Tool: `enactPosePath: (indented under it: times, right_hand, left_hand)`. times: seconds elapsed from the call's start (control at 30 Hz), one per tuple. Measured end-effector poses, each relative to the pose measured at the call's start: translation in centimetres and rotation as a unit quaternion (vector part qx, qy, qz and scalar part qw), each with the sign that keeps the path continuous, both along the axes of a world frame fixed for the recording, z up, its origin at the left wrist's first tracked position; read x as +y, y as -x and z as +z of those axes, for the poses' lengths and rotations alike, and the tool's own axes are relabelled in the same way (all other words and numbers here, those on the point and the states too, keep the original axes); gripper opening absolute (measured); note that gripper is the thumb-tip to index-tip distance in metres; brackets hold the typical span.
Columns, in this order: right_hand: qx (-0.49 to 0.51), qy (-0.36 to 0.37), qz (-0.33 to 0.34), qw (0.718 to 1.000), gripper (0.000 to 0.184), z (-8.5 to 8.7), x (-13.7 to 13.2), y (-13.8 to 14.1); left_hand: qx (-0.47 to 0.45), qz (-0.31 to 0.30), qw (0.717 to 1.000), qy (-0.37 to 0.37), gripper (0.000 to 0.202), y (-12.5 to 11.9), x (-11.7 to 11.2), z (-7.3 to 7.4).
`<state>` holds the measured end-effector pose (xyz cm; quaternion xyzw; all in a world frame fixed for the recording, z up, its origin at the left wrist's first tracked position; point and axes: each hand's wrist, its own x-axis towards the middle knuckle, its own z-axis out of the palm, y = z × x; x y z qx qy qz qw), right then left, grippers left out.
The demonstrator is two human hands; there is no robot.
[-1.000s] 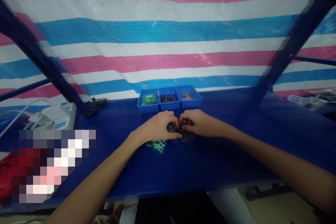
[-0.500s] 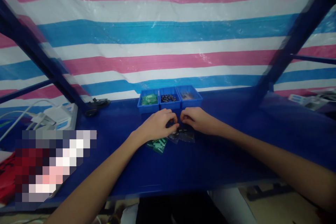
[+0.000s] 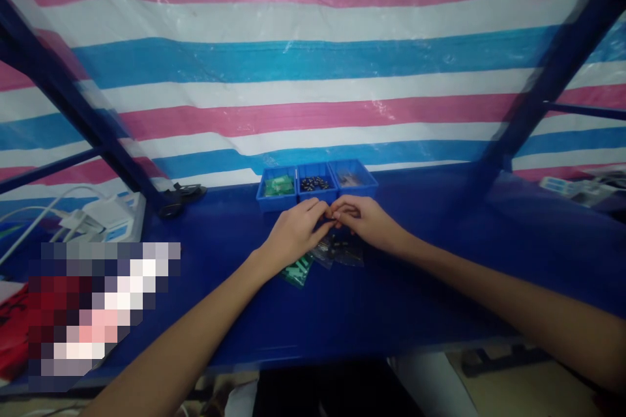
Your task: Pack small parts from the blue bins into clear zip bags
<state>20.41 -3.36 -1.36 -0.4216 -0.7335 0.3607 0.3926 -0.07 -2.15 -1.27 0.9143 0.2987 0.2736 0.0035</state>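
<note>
My left hand (image 3: 297, 229) and my right hand (image 3: 366, 220) meet at the fingertips over the middle of the table. Thumb and fingers are pinched together on each, and whatever lies between them is too small to make out. Just below the fingers are clear plastic bags (image 3: 346, 253) with small dark parts in them. A bag of green pieces (image 3: 298, 272) lies partly under my left wrist. Behind the hands stand three joined blue bins: the left bin (image 3: 276, 204) has green packets, the middle bin (image 3: 317, 196) small dark parts, the right bin (image 3: 364, 187) pale bagged pieces.
White power strips and cables (image 3: 105, 218) lie at the left, with a black coiled cable (image 3: 190, 191) behind. A red item (image 3: 14, 332) sits front left beside a pixelated area. More cables (image 3: 587, 189) lie far right. Blue frame posts (image 3: 548, 88) flank the blue table (image 3: 381, 313).
My two hands have come together, the right moving left and the left slightly up and right, so their fingertips now touch. The bags and bins have stayed put.
</note>
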Motion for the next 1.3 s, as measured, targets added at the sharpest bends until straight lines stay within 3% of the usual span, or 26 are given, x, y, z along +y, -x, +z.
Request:
enactPosePath:
  times: [0.3,0.47,0.7,0.87,1.0,1.17,1.3]
  right_hand:
    - [-0.02,-0.052,-0.012,0.998,0.013,0.0,-0.1,0.0]
    - [-0.028,-0.023,-0.005,0.999,0.008,-0.3,0.1,-0.1]
    - [0.002,-0.004,0.0,1.0,0.019,-0.2,0.2,-0.2]
    - [-0.048,-0.071,-0.039,0.996,0.023,0.6,-0.2,-0.1]
    - [-0.047,-0.078,-0.035,0.995,0.027,0.8,-0.4,-0.1]
    - [-0.064,-0.151,-0.033,0.986,0.012,0.6,-0.5,-0.1]
    - [-0.101,-0.216,-0.04,0.97,0.011,0.5,-0.6,0.0]
  left_hand:
    - [-0.019,0.02,1.0,-0.005,0.011,0.0,-0.1,0.4]
    - [-0.046,0.011,0.999,0.0,0.015,0.0,-0.2,0.5]
    - [-0.048,-0.002,0.999,-0.008,0.021,0.0,-0.2,0.5]
    - [-0.05,0.013,0.998,-0.018,0.016,0.1,-0.2,0.5]
    - [-0.043,0.026,0.999,-0.021,0.023,0.0,-0.1,0.4]
    - [-0.069,0.039,0.997,0.0,0.025,-0.2,0.0,0.3]
    - [-0.082,0.025,0.996,0.033,0.026,-0.3,0.0,0.4]
